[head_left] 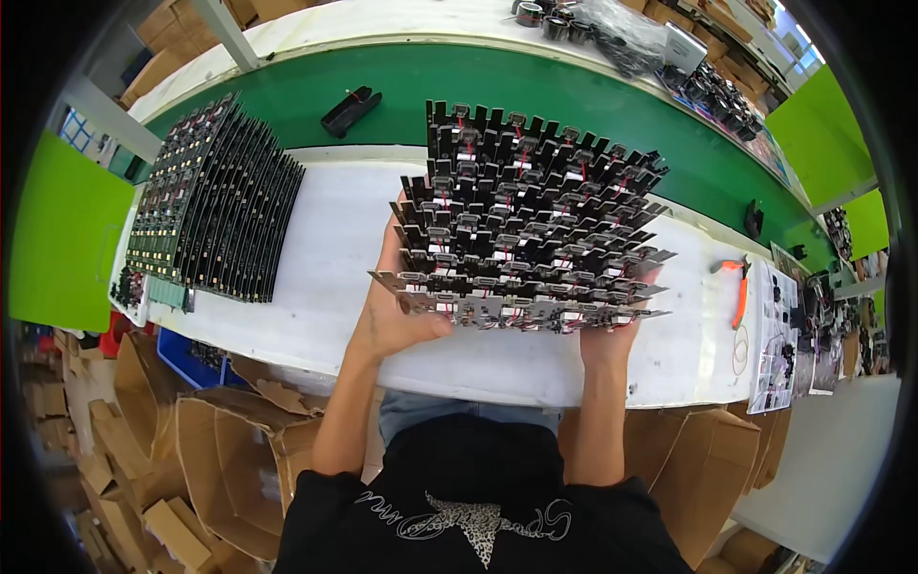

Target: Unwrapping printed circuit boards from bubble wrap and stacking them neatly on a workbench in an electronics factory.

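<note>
Between my two hands is a thick stack of black circuit board panels (521,225), with rows of small white parts and red wires showing on it. My left hand (397,320) grips the stack's left side, its thumb along the near edge. At the right side my right hand (612,330) holds the near corner; most of its fingers are hidden behind the boards. The stack is above the white worktable (335,249); whether it touches the top cannot be seen. To the left stands another stack of dark circuit boards (215,206), apart from both hands.
A green conveyor belt (296,96) runs behind the table, with a black device (351,111) on it. Orange-handled pliers (740,292) and a compartment tray (773,335) lie at the right. Cardboard boxes (229,469) and a blue bin (186,359) stand below at the left.
</note>
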`<state>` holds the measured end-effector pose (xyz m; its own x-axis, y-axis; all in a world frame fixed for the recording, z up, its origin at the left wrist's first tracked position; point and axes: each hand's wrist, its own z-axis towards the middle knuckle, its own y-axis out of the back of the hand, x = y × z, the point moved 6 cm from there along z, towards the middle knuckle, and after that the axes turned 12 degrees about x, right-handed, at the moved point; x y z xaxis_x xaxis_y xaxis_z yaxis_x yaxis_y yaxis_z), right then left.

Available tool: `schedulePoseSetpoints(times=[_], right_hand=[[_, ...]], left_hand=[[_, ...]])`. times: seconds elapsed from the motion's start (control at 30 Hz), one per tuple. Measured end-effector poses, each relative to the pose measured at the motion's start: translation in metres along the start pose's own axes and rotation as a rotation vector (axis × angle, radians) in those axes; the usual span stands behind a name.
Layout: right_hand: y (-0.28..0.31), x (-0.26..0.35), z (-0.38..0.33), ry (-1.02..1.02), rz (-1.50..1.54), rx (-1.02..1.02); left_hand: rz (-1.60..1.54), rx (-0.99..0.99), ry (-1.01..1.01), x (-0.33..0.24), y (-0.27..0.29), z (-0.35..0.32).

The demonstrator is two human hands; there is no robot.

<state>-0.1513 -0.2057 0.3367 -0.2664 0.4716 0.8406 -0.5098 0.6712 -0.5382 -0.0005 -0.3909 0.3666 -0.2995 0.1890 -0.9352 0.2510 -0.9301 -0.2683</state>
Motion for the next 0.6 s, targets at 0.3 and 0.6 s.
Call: schedulePoseSetpoints(times=[0.3,0.6], right_hand=[[-0.006,0.005,-0.006,-0.023,0.010,0.114],[0.002,-0.001,-0.008,0.011,0.034,0.146]], left_hand=[[-0.061,0.008,-0.027,0.004,-0.006,-0.001],[0.117,-0.041,-0.024,0.001,-0.007,-0.001]])
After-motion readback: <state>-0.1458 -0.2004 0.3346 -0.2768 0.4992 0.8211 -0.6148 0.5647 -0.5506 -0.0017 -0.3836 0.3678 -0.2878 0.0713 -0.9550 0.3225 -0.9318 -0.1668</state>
